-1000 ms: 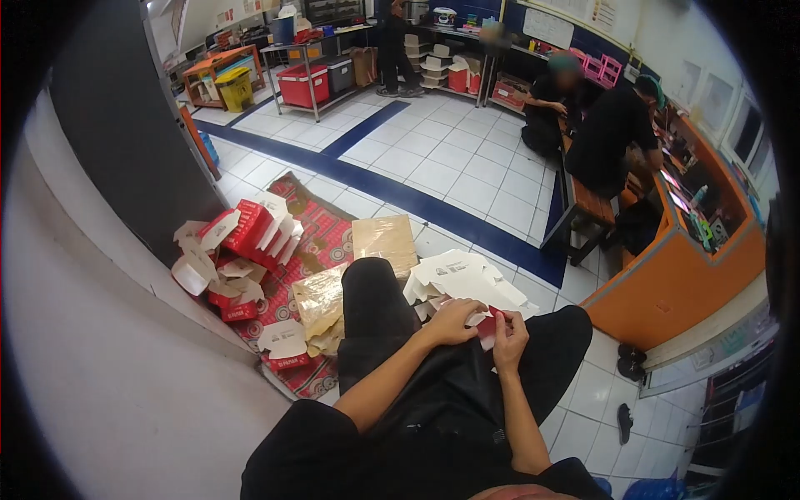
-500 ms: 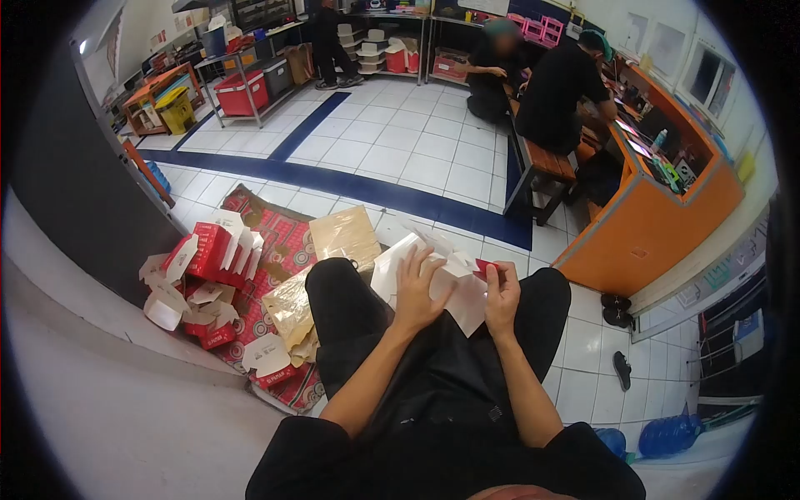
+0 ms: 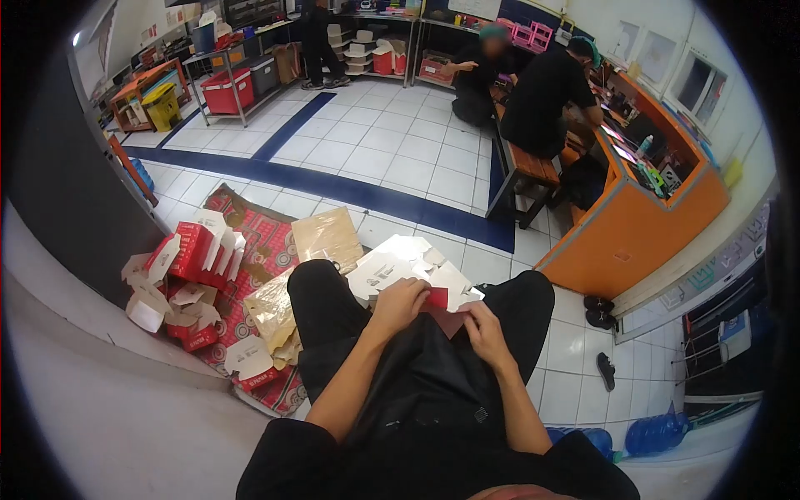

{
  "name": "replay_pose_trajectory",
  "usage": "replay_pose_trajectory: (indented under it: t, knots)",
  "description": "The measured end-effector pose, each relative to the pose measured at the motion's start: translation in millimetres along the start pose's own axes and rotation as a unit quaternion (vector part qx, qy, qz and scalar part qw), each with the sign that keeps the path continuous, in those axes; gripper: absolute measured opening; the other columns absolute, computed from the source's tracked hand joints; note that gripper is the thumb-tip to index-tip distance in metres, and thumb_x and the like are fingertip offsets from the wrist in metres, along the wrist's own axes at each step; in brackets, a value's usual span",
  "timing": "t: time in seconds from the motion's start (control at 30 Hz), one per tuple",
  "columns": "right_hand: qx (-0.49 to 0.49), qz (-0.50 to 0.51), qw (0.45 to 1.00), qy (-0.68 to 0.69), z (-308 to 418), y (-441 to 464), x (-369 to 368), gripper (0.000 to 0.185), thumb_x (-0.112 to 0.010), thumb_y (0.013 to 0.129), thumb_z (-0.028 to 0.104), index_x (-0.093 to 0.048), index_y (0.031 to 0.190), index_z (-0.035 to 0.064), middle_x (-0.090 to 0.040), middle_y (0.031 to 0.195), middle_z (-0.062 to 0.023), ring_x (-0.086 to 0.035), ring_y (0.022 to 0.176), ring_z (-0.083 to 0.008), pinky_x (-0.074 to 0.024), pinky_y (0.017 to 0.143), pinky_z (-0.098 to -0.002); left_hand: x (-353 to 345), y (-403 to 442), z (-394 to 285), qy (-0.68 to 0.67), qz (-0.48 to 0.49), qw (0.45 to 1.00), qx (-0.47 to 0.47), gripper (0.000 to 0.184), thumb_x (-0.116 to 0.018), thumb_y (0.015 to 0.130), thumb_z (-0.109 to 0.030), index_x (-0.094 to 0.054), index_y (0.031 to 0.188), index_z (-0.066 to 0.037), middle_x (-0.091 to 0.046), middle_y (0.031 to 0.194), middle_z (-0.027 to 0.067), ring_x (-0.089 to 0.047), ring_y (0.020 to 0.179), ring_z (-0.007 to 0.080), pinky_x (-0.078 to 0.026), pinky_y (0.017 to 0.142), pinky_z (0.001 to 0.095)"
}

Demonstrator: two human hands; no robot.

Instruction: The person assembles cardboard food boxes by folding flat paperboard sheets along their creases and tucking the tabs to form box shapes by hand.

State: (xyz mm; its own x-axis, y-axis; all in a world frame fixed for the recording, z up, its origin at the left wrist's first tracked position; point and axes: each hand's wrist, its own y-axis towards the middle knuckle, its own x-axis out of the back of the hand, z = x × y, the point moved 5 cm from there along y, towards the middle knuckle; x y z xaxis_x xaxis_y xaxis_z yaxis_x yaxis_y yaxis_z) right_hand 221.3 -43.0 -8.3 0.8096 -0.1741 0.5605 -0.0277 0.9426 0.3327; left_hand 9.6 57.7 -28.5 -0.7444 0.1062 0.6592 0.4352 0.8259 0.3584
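Note:
A white cardboard box sheet [image 3: 387, 268] with red on its underside lies over my lap between my knees. My left hand [image 3: 402, 302] grips it near a red flap [image 3: 437, 297], fingers closed on the edge. My right hand [image 3: 483, 325] pinches the card at its right corner. Folded red and white boxes [image 3: 196, 250] are heaped to the left of my legs, and one box with its white lid raised [image 3: 250, 357] sits nearer to me.
A red patterned mat [image 3: 265, 242] bears the boxes and brown wrapped packages [image 3: 327, 237]. An orange counter [image 3: 621, 242] and a bench [image 3: 530, 167] with a seated person stand at the right. Blue bottles [image 3: 654, 435] lie at lower right.
The sheet has turned in my hands and its red flap now shows between them. My left hand has gone from spread fingers to a closed grip. The view has shifted slightly to the right.

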Motion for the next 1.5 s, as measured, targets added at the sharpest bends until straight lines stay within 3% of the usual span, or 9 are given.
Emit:
replay_pose_trajectory:
  t: [0.07, 0.17, 0.4, 0.57, 0.83, 0.9, 1.2, 1.33, 1.5]
  knots:
    - [0.045, 0.006, 0.999, -0.003, 1, 0, -1, 0.016, -0.064, 0.103, 0.001, -0.073, 0.116, 0.0027, -0.067, 0.109, -0.015, -0.064, 0.091, -0.0328, -0.0539, 0.088, -0.0392, -9, -1, 1, 0.022, 0.01, 0.995, -0.099, 0.018, -0.068, 0.101, -0.016, -0.076, 0.116, -0.009, -0.076, 0.103, 0.0104, -0.072, 0.101, 0.035, -0.058, 0.084, 0.0451]
    - [0.101, 0.041, 0.989, -0.101, 14, 3, -6, 0.016, -0.069, 0.1, 0.001, -0.073, 0.115, 0.0025, -0.065, 0.106, -0.0142, -0.064, 0.094, -0.0329, -0.0539, 0.087, -0.0404, -21, -5, -14, 0.005, 0.083, 0.987, -0.141, 0.031, -0.067, 0.099, -0.012, -0.076, 0.128, -0.011, -0.076, 0.105, 0.0111, -0.072, 0.102, 0.036, -0.058, 0.088, 0.0463]
    - [0.022, -0.093, 0.989, -0.115, 9, 14, -1, 0.022, -0.084, 0.091, 0.01, -0.072, 0.108, 0.0019, -0.066, 0.11, -0.0148, -0.063, 0.109, -0.0328, -0.0496, 0.097, -0.0444, -29, -6, -4, -0.042, 0.087, 0.988, -0.121, 0.04, -0.063, 0.101, -0.008, -0.073, 0.14, -0.009, -0.075, 0.107, 0.0159, -0.072, 0.105, 0.0389, -0.058, 0.092, 0.0487]
    - [0.159, -0.122, 0.942, -0.27, 30, 21, -1, 0.022, -0.085, 0.091, 0.015, -0.073, 0.106, 0.0035, -0.071, 0.12, -0.0143, -0.068, 0.11, -0.0351, -0.046, 0.105, -0.0521, -29, -6, -4, -0.11, 0.063, 0.987, -0.1, 0.026, -0.061, 0.107, -0.015, -0.073, 0.129, -0.005, -0.076, 0.103, 0.0216, -0.072, 0.101, 0.0428, -0.057, 0.091, 0.0505]
    - [0.092, 0.047, 0.985, -0.14, 11, 29, -13, 0.013, -0.083, 0.093, 0.015, -0.077, 0.103, 0.0076, -0.077, 0.1, -0.0056, -0.072, 0.097, -0.0269, -0.0457, 0.101, -0.0447, -25, -7, 2, -0.118, 0.125, 0.985, -0.035, 0.019, -0.063, 0.105, -0.014, -0.074, 0.116, -0.003, -0.075, 0.103, 0.0226, -0.073, 0.101, 0.0438, -0.057, 0.089, 0.0512]
    - [0.083, 0.077, 0.983, -0.143, 7, 22, -15, 0.012, -0.083, 0.094, 0.015, -0.078, 0.102, 0.0085, -0.077, 0.099, -0.0043, -0.072, 0.096, -0.0257, -0.0457, 0.101, -0.0442, -22, -8, -3, -0.111, 0.085, 0.984, -0.113, 0.024, -0.063, 0.099, -0.008, -0.081, 0.114, -0.009, -0.076, 0.108, 0.0182, -0.073, 0.102, 0.0401, -0.057, 0.093, 0.0484]
    - [0.096, 0.098, 0.977, -0.164, 6, 16, -21, 0.016, -0.086, 0.09, 0.015, -0.08, 0.104, 0.0089, -0.078, 0.098, -0.0036, -0.071, 0.094, -0.0236, -0.0426, 0.111, -0.0436, -10, -10, -15, -0.148, 0.138, 0.976, -0.081, 0.027, -0.066, 0.094, -0.003, -0.082, 0.115, -0.009, -0.078, 0.109, 0.017, -0.074, 0.103, 0.0371, -0.058, 0.094, 0.0459]
    - [0.032, 0.018, 0.994, -0.1, 17, 24, 2, 0.019, -0.09, 0.085, 0.013, -0.081, 0.1, 0.008, -0.08, 0.091, -0.0035, -0.073, 0.089, -0.0223, -0.0459, 0.11, -0.0476, 3, -9, -21, -0.142, 0.094, 0.983, -0.072, 0.028, -0.065, 0.095, -0.003, -0.082, 0.116, -0.01, -0.078, 0.11, 0.0162, -0.075, 0.104, 0.0366, -0.058, 0.094, 0.0457]
    - [0.115, 0.007, 0.986, -0.12, 33, 29, -5, 0.01, -0.087, 0.089, 0.014, -0.081, 0.094, 0.0096, -0.076, 0.085, -0.005, -0.071, 0.087, -0.0241, -0.0464, 0.107, -0.0481, 5, -7, -15, -0.098, 0.094, 0.986, -0.097, 0.026, -0.067, 0.096, -0.006, -0.081, 0.117, -0.01, -0.079, 0.11, 0.0134, -0.074, 0.104, 0.0368, -0.058, 0.092, 0.0462]
